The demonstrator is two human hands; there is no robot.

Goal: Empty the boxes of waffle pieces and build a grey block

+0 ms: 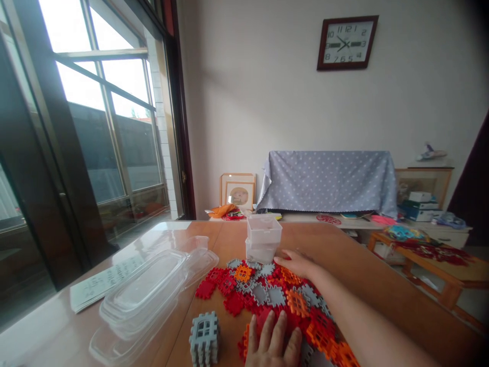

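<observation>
Head view: open left hand [273,341] and right hand [298,265] rest flat on interlocking plastic tiles [260,293], below a numbered clock [347,43].

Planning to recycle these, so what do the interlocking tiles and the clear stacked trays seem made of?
The interlocking tiles look like matte molded plastic: uniform notched edges, even color. The clear stacked trays look like thin, glossy transparent plastic, with glare along their rims; the exact plastic type cannot be told.
</observation>
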